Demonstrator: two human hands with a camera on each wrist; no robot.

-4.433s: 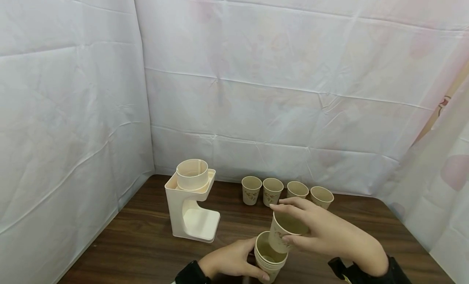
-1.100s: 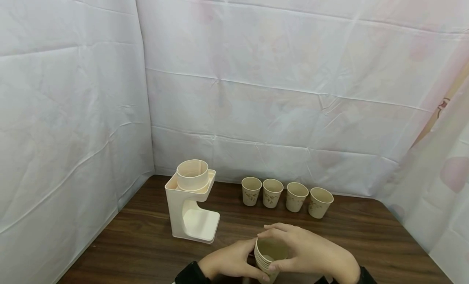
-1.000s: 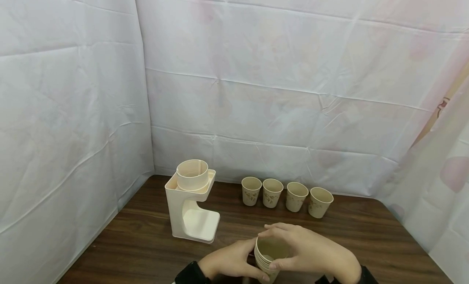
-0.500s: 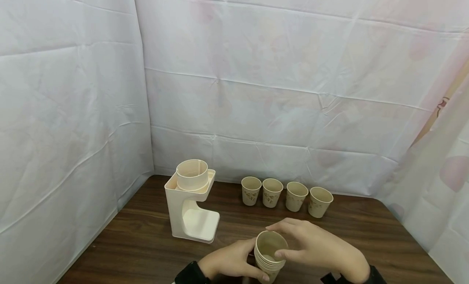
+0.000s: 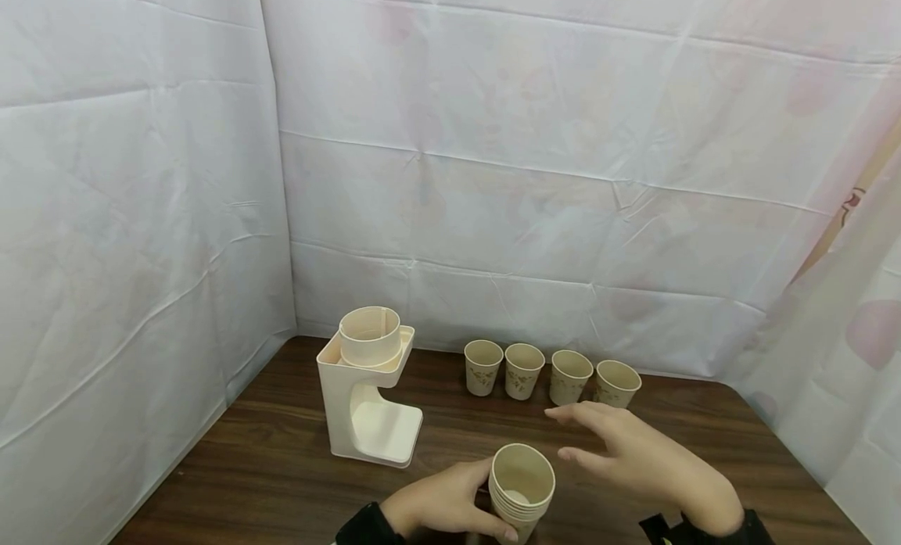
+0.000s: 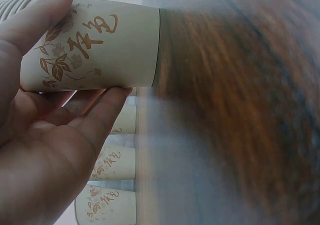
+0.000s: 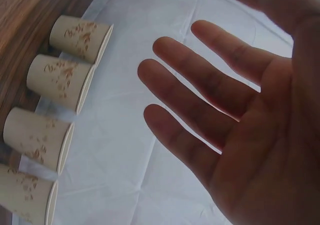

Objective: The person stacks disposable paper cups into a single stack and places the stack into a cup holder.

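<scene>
My left hand (image 5: 450,498) grips a nested stack of beige paper cups (image 5: 522,482) near the table's front edge, thumb on the near side and fingers behind. In the left wrist view the lowest cup (image 6: 100,50) shows a brown leaf print and lettering, its base at the wooden tabletop. To the right of the stack my right hand (image 5: 633,455) hovers with fingers spread and nothing in it. The right wrist view shows that hand's palm (image 7: 265,135) bare, with single cups beyond the fingertips.
Several single paper cups (image 5: 482,369) stand upright in a row along the back of the wooden table (image 5: 267,451). A cream plastic C-shaped stand (image 5: 341,404) with a round collar (image 5: 369,338) on top is left of them. White cloth (image 5: 493,177) hangs behind.
My right hand first lowered a cup into the stack, then let go and moved off to the right and up. My left hand has stayed around the stack.
</scene>
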